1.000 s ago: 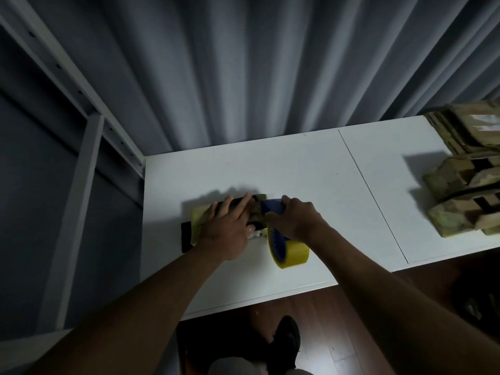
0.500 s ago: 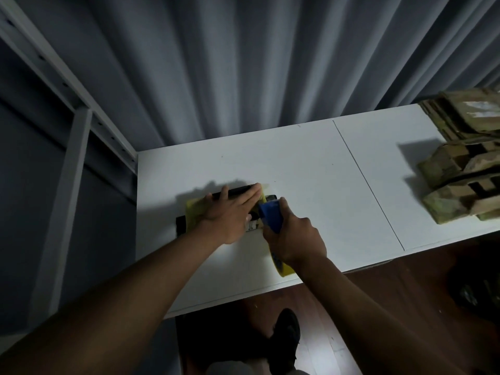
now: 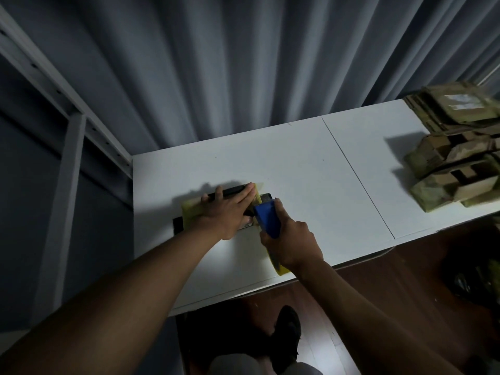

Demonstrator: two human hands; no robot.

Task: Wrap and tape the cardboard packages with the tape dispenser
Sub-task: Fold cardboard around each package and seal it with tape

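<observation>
Blue tape dispenser (image 3: 267,220) sat gripped in the right hand (image 3: 290,243) at frame centre, while the left hand (image 3: 226,212) pressed flat-fingered on the package (image 3: 193,211) atop the white counter (image 3: 297,169).

On a white table (image 3: 297,169), a left hand (image 3: 224,212) lies flat on a yellow-taped cardboard package (image 3: 192,209) at the left end; just right of it, a right hand (image 3: 290,242) grips a blue tape dispenser (image 3: 267,217). Stacked taped cardboard packages (image 3: 454,155) sit well apart at the right end, a pleated grey curtain (image 3: 243,63) hanging behind.
</observation>
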